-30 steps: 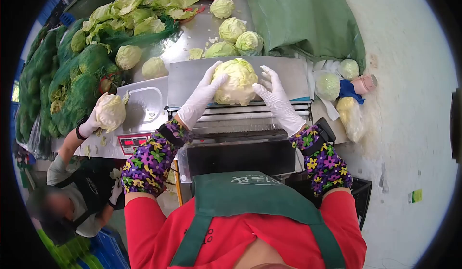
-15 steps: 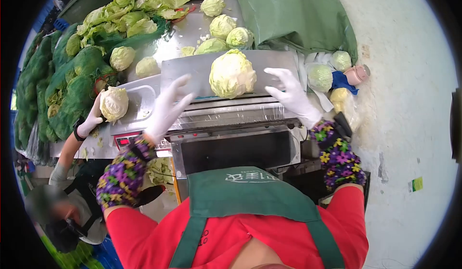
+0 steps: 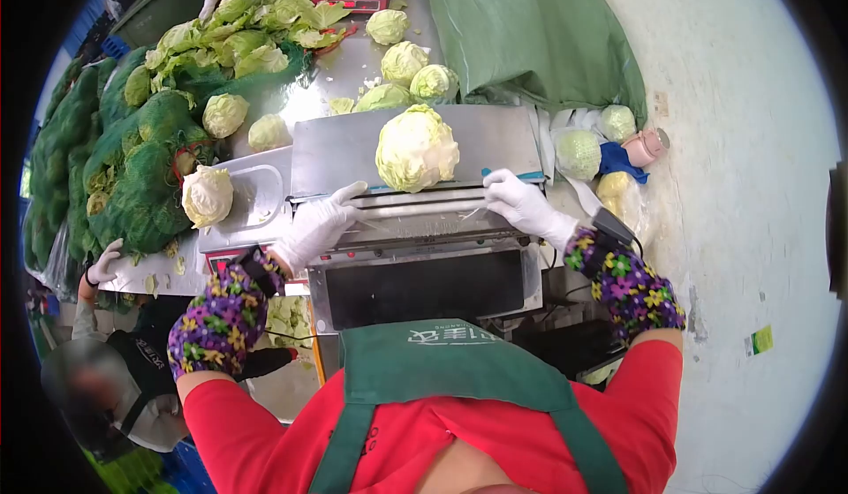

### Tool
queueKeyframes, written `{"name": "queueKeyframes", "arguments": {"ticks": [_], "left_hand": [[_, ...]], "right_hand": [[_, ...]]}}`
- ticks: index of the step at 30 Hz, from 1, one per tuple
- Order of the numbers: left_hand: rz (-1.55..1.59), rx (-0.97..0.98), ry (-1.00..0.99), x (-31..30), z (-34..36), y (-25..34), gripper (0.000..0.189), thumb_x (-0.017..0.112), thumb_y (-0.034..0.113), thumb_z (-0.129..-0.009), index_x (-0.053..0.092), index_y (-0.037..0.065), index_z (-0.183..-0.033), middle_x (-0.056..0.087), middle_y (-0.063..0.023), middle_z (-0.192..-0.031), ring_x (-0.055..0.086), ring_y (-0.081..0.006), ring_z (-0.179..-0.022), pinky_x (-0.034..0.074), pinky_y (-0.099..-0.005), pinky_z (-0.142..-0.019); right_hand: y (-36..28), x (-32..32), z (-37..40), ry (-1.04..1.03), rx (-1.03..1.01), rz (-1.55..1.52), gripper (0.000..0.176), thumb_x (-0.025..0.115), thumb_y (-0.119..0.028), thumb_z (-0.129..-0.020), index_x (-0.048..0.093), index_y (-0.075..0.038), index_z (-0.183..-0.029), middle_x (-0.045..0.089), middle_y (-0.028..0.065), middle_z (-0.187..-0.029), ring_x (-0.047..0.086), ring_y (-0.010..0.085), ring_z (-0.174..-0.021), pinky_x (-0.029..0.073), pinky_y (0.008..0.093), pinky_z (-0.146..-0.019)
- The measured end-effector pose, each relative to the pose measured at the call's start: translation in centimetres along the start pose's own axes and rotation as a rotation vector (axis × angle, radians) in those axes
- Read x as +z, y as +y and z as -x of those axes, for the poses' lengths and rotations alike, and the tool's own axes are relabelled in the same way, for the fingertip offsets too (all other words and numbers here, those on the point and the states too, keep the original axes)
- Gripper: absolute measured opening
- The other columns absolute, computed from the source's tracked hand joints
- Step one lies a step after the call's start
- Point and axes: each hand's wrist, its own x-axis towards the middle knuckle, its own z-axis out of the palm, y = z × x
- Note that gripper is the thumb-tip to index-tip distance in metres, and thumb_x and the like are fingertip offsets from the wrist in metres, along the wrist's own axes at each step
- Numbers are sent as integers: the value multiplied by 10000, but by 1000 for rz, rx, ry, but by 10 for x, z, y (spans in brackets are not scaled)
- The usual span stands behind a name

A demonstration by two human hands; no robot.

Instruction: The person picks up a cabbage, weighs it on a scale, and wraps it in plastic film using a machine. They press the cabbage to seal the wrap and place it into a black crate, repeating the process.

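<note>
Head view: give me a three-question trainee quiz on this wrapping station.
1. What rests on the grey steel platform?
2. Where are the white-gloved left hand and right hand? A on the pink cup; B at the platform's front edge, by the clear film; C on the green sack.
3. True or false: a pale cabbage head lies on the steel tray to the left.
Key: 1 a round pale green cabbage; 2 B; 3 true.

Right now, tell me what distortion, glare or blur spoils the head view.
Head view: strong fisheye, black vignette, bent edges; soft daylight, mild sheen on the steel plate under the cabbage; left hand and right hand sharp; lower-left corner blurred.
</note>
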Motion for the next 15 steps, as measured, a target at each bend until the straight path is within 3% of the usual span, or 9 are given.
{"name": "queueKeyframes", "arguments": {"ticks": [1,3,5,7,9,10,11,13,15], "left_hand": [[112,-5,179,4,0,8,210,553,83,-904,597,95,-1109,630,-157,-1198,691,-265,-884,546,-353,-725],[829,-735,-157,-32,15,38,129,497,72,-964,585,38,-1052,666,-142,-1144,695,-187,-888,544,-298,-728],[1112,-628,108,-63,23,59,148,436,64,-1001,570,3,-1011,683,-122,-1082,681,-144,-904,544,-270,-734],[949,-369,339,-83,29,64,135,446,6,-984,577,-9,-1010,682,-130,-1107,687,-186,-919,547,-302,-798],[676,-137,472,-112,12,64,216,586,28,-921,586,-14,-1133,655,-182,-1170,658,-269,-1051,518,-366,-908],[459,-118,432,-118,-4,57,441,687,84,-841,530,-1,-1244,588,-216,-1258,589,-311,-1154,470,-398,-973],[240,-95,389,-123,-24,49,685,789,140,-761,474,11,-1355,521,-249,-1347,519,-354,-1258,422,-430,-1038],[82,-125,268,-95,-56,23,1114,899,219,-567,292,48,-1486,321,-268,-1496,346,-371,-1391,314,-447,-1122],[18,-135,45,-54,-92,-13,1213,913,244,-559,190,74,-1518,214,-253,-1546,308,-322,-1419,283,-410,-1145]], "right_hand": [[-17,-10,0,-150,456,-481,107,580,-173,-943,560,-68,-937,580,56,-968,650,177,-775,511,289,-663],[-58,-42,-2,-251,842,-732,131,550,-175,-977,533,-57,-920,612,42,-904,657,136,-783,518,257,-663],[-79,-72,-4,-153,809,-856,110,547,-135,-980,513,-54,-914,636,59,-854,663,139,-784,529,243,-677],[-94,-108,-18,-25,608,-945,62,536,-65,-972,518,-43,-917,658,87,-902,667,151,-788,537,257,-698],[-95,-125,-44,242,358,-858,96,496,-32,-985,497,-29,-889,665,109,-898,665,159,-826,549,282,-730],[-75,-119,-57,360,193,-693,132,525,5,-936,536,-24,-1065,668,154,-986,673,227,-881,555,328,-794],[-55,-115,-74,355,190,-697,132,525,5,-936,536,-24,-1065,668,154,-986,673,227,-881,555,328,-794],[-18,-103,-103,200,-250,422,505,584,21,-839,481,-85,-1322,578,246,-1218,625,326,-1047,518,391,-925],[25,-53,-115,-89,-283,634,826,681,-31,-712,371,-175,-1464,393,280,-1423,512,399,-1207,445,415,-1031]]}}
